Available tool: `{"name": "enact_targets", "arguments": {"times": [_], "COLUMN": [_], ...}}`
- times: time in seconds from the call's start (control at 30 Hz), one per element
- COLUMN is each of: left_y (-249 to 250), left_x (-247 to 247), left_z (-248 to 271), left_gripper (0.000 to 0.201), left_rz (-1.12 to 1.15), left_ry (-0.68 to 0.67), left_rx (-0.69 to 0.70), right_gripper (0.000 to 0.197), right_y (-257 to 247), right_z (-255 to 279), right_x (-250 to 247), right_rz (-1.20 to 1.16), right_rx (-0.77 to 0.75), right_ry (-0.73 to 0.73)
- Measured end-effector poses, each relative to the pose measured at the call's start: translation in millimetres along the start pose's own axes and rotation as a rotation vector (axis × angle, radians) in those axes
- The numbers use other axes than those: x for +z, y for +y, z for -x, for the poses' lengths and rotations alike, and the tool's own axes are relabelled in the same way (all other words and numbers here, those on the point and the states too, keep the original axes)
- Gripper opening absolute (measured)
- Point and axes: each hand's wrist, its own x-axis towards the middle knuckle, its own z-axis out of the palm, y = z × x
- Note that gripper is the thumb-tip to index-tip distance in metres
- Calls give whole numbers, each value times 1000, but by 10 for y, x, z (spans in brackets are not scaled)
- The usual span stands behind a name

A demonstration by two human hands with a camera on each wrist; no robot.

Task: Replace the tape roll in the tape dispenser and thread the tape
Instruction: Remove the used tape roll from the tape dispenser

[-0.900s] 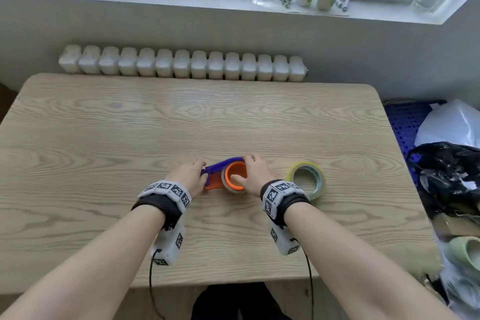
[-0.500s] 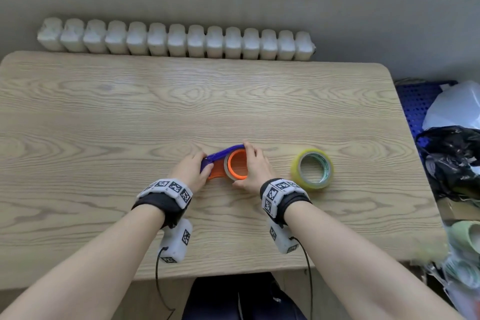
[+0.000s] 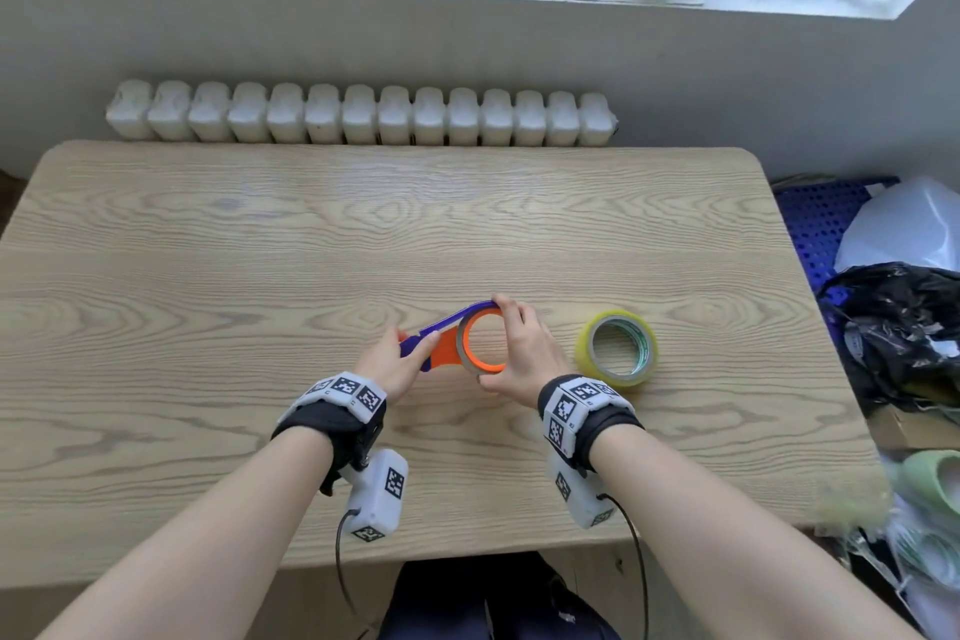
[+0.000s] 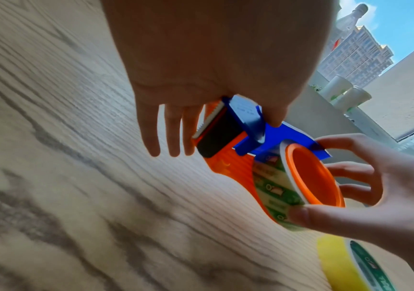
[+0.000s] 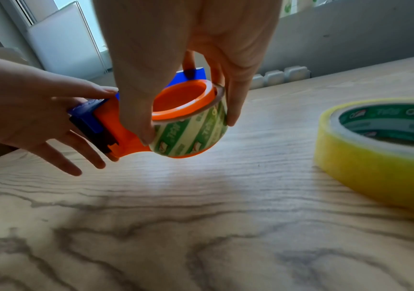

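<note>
Near the front edge of the table [image 3: 208,276], both hands held the tape dispenser [image 3: 441,346] just above the wood. Its orange ring carried an almost used-up tape roll [image 5: 190,132] with green print. The left hand [image 3: 387,364] pinched the blue end by the cutter, thumb on top, other fingers stretched out straight. The right hand [image 3: 524,353] curled around the roll, thumb on one side and fingers on the other. A fresh yellow tape roll [image 3: 617,349] lay flat just beside the right hand, toward the right edge.
</note>
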Motion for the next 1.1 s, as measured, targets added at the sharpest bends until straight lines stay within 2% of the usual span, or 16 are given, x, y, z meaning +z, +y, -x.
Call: {"name": "enact_targets", "arguments": {"times": [0.07,0.27,0.5,0.73,0.83,1.0,1.1], "left_y": [75,258,320,257,254,213,168], "left_x": [-16,-75,-124,-143,-141,-160,-201], "left_z": [31,59,99,76,114,151,171], "left_gripper": [40,48,51,47,52,45,50], "left_rz": [16,57,62,19,4,-27,-3], "left_ry": [13,61,121,167,192,195,197], "left_rx": [-7,-14,28,61,58,72,87], "right_gripper": [98,102,120,104,103,102,102], "right_y": [-13,-41,-93,-103,-127,-194,-219], "right_z": [30,98,154,193,206,216,210], "right_x": [-92,-304,-438,-421,-423,-456,-477], "right_rz": [4,-7,-63,-56,-58,-63,-93], "right_rx": [-12,-44,-54,-70,-69,-103,-122], "right_ry": [21,57,95,138,145,142,152]}}
